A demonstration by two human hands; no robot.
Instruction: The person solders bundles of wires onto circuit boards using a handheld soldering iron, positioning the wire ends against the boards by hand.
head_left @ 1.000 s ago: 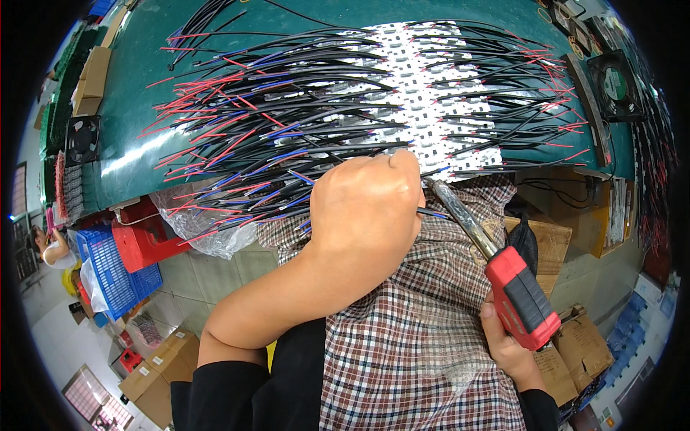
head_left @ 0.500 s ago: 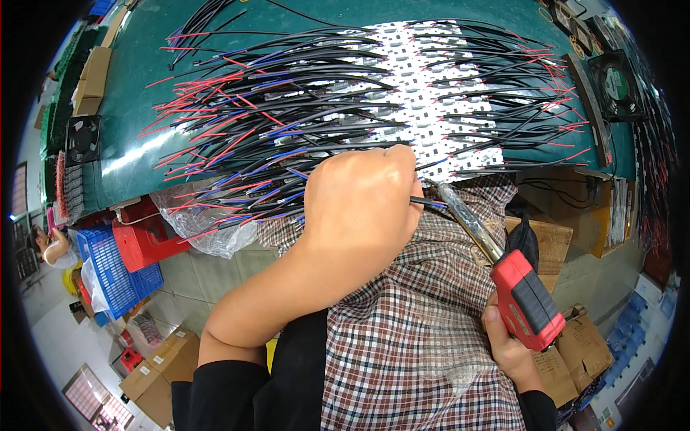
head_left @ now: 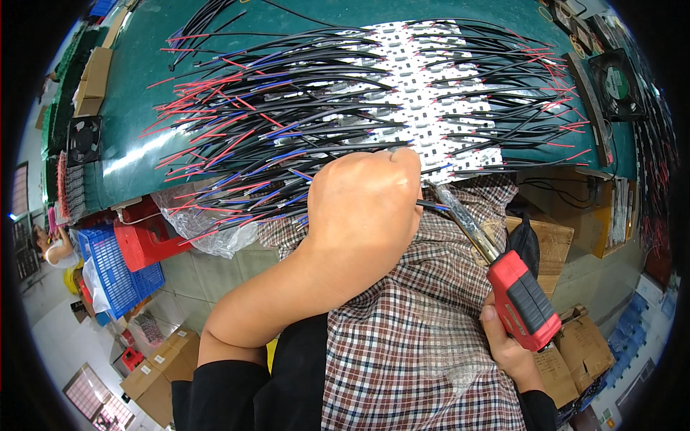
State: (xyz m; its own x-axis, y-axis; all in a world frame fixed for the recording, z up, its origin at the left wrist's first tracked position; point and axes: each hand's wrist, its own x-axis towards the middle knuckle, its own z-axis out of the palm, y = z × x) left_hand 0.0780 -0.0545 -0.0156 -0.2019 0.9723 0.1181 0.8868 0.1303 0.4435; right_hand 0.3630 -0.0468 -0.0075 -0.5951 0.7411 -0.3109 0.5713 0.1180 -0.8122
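White circuit boards lie side by side on the green table, with black cables fanning out to both sides. Their split ends show red and blue wires. My left hand is closed at the near edge of the boards, its fingers mostly hidden beneath it. A short black cable with a blue end sticks out of it to the right. My right hand grips a red and black soldering iron. Its long metal barrel slants up and left, and the tip is at the lower edge of the nearest board.
The green mat covers the table. Small black fans stand at its right and left ends. A blue crate and a red stool are at the lower left. Cardboard boxes sit at the lower right. Another person is at the far left.
My left hand has shifted slightly right, and the cable end in it moved along. The soldering iron's handle has moved a little to the left.
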